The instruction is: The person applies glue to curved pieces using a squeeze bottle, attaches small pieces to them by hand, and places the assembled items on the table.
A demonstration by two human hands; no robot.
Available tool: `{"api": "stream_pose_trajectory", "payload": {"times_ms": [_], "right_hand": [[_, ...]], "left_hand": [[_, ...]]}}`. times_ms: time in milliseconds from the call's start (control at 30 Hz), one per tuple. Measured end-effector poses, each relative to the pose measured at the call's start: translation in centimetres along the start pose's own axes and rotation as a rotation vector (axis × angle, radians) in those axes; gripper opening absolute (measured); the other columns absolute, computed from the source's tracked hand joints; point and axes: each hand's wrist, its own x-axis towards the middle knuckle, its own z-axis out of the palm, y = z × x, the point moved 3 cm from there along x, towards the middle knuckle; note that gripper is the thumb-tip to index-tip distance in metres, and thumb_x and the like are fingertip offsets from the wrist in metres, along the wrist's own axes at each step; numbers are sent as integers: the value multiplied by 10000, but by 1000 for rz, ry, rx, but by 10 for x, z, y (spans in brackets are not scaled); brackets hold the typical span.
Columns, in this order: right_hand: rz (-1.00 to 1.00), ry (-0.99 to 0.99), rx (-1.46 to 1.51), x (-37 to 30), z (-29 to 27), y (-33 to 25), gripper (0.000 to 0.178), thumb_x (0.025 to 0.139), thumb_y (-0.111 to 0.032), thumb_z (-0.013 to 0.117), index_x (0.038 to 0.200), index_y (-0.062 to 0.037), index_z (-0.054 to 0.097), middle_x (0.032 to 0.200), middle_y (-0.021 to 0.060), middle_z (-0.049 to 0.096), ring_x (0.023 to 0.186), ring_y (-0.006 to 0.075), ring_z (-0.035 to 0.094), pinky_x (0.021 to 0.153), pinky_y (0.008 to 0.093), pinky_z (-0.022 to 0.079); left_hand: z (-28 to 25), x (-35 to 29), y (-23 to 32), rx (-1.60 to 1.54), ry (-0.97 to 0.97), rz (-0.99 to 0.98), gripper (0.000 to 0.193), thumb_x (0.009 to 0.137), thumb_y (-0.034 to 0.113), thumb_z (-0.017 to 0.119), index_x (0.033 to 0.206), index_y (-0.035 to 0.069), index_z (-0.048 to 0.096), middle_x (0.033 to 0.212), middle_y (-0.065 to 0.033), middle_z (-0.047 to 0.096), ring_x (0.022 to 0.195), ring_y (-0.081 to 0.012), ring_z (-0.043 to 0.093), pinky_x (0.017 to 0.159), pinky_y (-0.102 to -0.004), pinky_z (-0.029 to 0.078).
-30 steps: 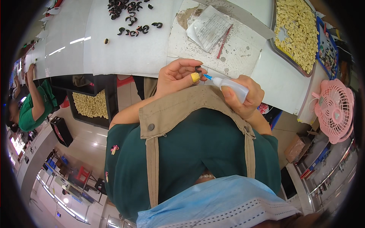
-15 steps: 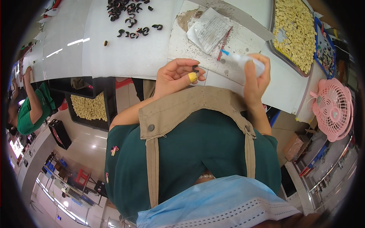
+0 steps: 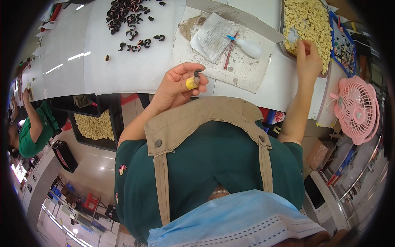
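My left hand (image 3: 182,85), with yellow tape round its thumb, pinches a small black curved piece (image 3: 197,73) above the table's near edge. Over at the right, my right hand (image 3: 309,57) reaches to the near edge of a tray (image 3: 283,49) of small pale yellow pieces (image 3: 310,22); its thumb and fingers are drawn together, and what they hold, if anything, is too small to name. A white squeeze bottle (image 3: 249,48) with a blue needle tip lies on the stained white board (image 3: 247,78), its tip over a printed paper slip (image 3: 216,36).
Many black curved pieces (image 3: 123,18) lie loose on the white table (image 3: 135,74). A thin red stick (image 3: 230,51) is on the board. Right of the tray are a blue tray (image 3: 343,49) and a pink fan (image 3: 357,109). A co-worker in green (image 3: 33,136) works at far left.
My right hand has let go of the squeeze bottle, now lying on the board, and moved right to the tray. My left hand still holds the black piece. The view has shifted slightly.
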Motion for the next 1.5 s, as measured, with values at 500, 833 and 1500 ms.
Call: {"api": "stream_pose_trajectory", "payload": {"times_ms": [500,833,1500], "right_hand": [[-82,-514,1240,-39,18,-65,135,805,28,552,921,-9,608,949,55,556,829,114,548,749,241,435],[-712,-540,726,-108,22,-138,411,699,83,596,1076,-83,611,855,69,564,737,196,560,657,280,468],[-832,-486,795,-102,14,-135,371,592,-8,705,949,-56,615,881,50,590,820,247,524,653,303,459]], "left_hand": [[10,-3,-13,229,183,-28,308,794,52,636,1088,19,550,935,-116,641,841,-164,625,676,-221,480],[5,-2,-10,252,200,-9,301,797,24,619,1088,-9,552,996,-125,629,913,-175,612,740,-239,486],[19,1,-6,405,-58,-131,258,781,45,655,1026,-12,593,970,-54,615,889,-99,582,802,-219,461]]}}
